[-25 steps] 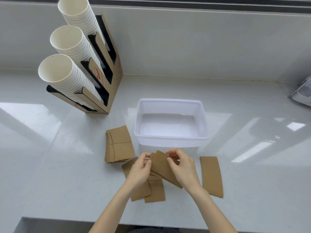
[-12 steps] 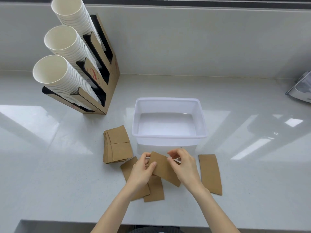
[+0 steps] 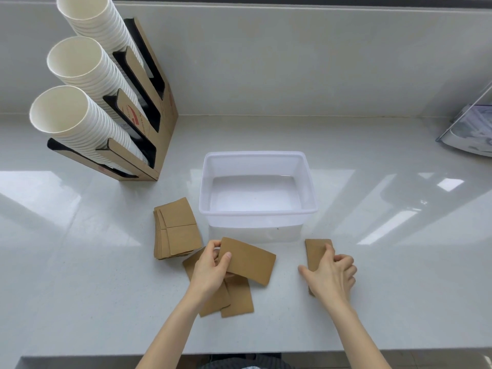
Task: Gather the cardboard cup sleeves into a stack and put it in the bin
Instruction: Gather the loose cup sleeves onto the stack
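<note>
A translucent white bin [image 3: 257, 210] stands empty at the counter's middle. Left of it lies a fanned stack of brown cardboard sleeves [image 3: 175, 230]. My left hand [image 3: 210, 270] pinches one sleeve [image 3: 250, 261] by its left end and holds it just above two loose sleeves [image 3: 234, 296] on the counter. My right hand [image 3: 330, 275] rests on a single sleeve [image 3: 315, 251] lying to the right of the bin's front; the fingers press on it and the thumb spreads out to the left. I cannot tell whether that sleeve is gripped or only touched.
A cardboard holder [image 3: 149, 123] with three tilted columns of white paper cups [image 3: 77, 75] stands at the back left. A clear plastic object [image 3: 471, 129] sits at the far right edge. The counter's front edge [image 3: 239, 355] runs just below my forearms.
My right hand let go of the sleeve both hands held and moved right onto the single sleeve. My left hand keeps the held sleeve.
</note>
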Available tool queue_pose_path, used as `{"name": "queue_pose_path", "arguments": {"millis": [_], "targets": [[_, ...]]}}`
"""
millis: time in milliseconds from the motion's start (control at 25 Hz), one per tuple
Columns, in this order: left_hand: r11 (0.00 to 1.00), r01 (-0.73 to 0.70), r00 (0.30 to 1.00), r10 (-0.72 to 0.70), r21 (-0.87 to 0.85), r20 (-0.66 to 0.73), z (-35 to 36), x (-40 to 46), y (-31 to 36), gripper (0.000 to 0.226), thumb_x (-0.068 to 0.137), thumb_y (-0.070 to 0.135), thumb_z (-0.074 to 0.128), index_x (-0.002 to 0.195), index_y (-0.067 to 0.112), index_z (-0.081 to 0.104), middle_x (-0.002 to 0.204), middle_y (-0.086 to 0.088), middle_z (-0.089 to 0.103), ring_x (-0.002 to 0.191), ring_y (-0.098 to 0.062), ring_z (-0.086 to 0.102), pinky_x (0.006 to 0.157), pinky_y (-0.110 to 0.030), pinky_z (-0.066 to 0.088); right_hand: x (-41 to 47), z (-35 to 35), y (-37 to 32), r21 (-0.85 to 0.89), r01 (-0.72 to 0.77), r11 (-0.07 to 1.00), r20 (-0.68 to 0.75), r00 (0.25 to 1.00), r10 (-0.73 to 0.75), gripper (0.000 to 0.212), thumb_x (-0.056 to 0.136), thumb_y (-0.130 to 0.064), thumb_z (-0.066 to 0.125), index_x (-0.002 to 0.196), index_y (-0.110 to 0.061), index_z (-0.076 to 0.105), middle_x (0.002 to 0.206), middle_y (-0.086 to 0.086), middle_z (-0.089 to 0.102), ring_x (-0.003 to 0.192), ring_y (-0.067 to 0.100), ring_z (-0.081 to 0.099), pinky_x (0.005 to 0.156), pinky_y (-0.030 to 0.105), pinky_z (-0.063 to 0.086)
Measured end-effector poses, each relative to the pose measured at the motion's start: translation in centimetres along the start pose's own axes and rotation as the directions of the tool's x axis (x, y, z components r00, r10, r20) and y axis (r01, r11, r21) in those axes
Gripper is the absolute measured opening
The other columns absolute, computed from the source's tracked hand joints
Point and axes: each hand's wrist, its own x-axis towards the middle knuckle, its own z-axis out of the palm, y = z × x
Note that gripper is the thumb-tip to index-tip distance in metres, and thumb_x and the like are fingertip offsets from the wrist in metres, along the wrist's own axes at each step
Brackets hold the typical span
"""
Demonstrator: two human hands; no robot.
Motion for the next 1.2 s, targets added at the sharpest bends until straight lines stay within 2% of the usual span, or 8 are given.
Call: {"name": "queue_pose_path", "arguments": {"millis": [280, 440, 520, 640, 760, 840, 1000, 1200], "targets": [[1.0, 0.003, 1.0, -0.003, -0.008, -0.009, -0.3, -0.2, -0.3, 0.012, 0.091, 0.013, 0.044, 0.102, 0.018, 0.045, 0.1, -0.004, 0.062, 0.087, -0.011, 0.061, 0.06, -0.017, 0.056, -0.1, 0.1, -0.2, 0.061, 0.001, 0.998, 0.002, 1.0, -0.001, 0.067, 0.076, -0.022, 0.065, 0.134, -0.011, 0.032, 0.129, 0.021, 0.027, 0.116, 0.037, 0.03, 0.102, 0.041, 0.03], [1.0, 0.014, 1.0, -0.015, -0.019, -0.008, -0.4, -0.3, -0.3, 0.012, 0.091, 0.013, 0.043, 0.102, 0.019, 0.045, 0.099, -0.003, 0.063, 0.089, -0.012, 0.061, 0.063, -0.019, 0.056, -0.6, -0.1, -0.8, 0.249, 0.151, 0.957, 0.112, 0.977, -0.184, 0.074, 0.074, -0.013, 0.063, 0.138, -0.019, 0.027, 0.131, 0.014, 0.023, 0.117, 0.033, 0.029, 0.101, 0.037, 0.035], [1.0, 0.018, 1.0, -0.018, -0.022, -0.005, -0.4, -0.3, -0.2, 0.012, 0.091, 0.014, 0.043, 0.101, 0.019, 0.045, 0.1, -0.004, 0.063, 0.088, -0.012, 0.061, 0.066, -0.02, 0.056, -1.4, -0.1, -1.3, 0.303, 0.29, 0.908, 0.204, 0.911, -0.359, 0.078, 0.074, -0.015, 0.063, 0.14, -0.025, 0.023, 0.129, 0.008, 0.022, 0.12, 0.025, 0.026, 0.1, 0.033, 0.039], [0.999, 0.021, 1.0, -0.021, -0.039, 0.0, -0.4, -0.5, 0.1, 0.012, 0.091, 0.013, 0.043, 0.099, 0.021, 0.045, 0.101, -0.006, 0.063, 0.086, -0.012, 0.061, 0.064, -0.019, 0.056, -2.6, -0.1, -2.6, 0.331, 0.491, 0.806, 0.293, 0.759, -0.582, 0.079, 0.075, -0.018, 0.062, 0.139, -0.034, 0.019, 0.126, -0.004, 0.021, 0.119, 0.016, 0.024, 0.088, 0.032, 0.051], [0.997, 0.031, 0.999, -0.031, -0.064, 0.009, -0.5, -0.8, 0.2, 0.012, 0.092, 0.013, 0.042, 0.101, 0.021, 0.046, 0.104, -0.009, 0.062, 0.091, -0.018, 0.063, 0.066, -0.022, 0.057, -3.2, 0.4, -3.7, 0.309, 0.627, 0.715, 0.303, 0.648, -0.699, 0.077, 0.078, -0.016, 0.058, 0.14, -0.035, 0.018, 0.134, -0.004, 0.022, 0.126, 0.015, 0.025, 0.102, 0.027, 0.036], [0.996, 0.03, 0.999, -0.029, -0.078, 0.017, -0.7, -1.0, 0.2, 0.011, 0.092, 0.014, 0.041, 0.099, 0.021, 0.047, 0.106, -0.009, 0.061, 0.095, -0.02, 0.063, 0.064, -0.021, 0.058, -3.3, 0.7, -4.1, 0.304, 0.666, 0.682, 0.296, 0.614, -0.732, 0.075, 0.079, -0.013, 0.056, 0.141, -0.034, 0.019, 0.137, -0.005, 0.024, 0.126, 0.014, 0.025, 0.103, 0.022, 0.029], [0.994, 0.023, 0.999, -0.02, -0.106, 0.028, -1.0, -1.5, 0.5, 0.018, 0.095, 0.017, 0.035, 0.088, 0.027, 0.049, 0.095, -0.001, 0.057, 0.089, -0.011, 0.058, 0.06, -0.018, 0.056, -3.1, 0.8, -4.5, 0.223, 0.723, 0.654, 0.314, 0.582, -0.751, 0.076, 0.078, -0.009, 0.055, 0.142, -0.03, 0.02, 0.141, -0.006, 0.027, 0.128, 0.014, 0.027, 0.108, 0.024, 0.025], [0.989, 0.044, 0.998, -0.037, -0.139, 0.054, -0.8, -1.8, 0.6, 0.011, 0.093, 0.02, 0.04, 0.093, 0.025, 0.05, 0.096, -0.003, 0.058, 0.089, -0.013, 0.06, 0.059, -0.017, 0.056, -3.4, 1.3, -5.2, 0.193, 0.782, 0.592, 0.318, 0.521, -0.792, 0.075, 0.078, -0.005, 0.053, 0.142, -0.03, 0.022, 0.143, -0.008, 0.029, 0.129, 0.013, 0.027, 0.108, 0.023, 0.024]]}}
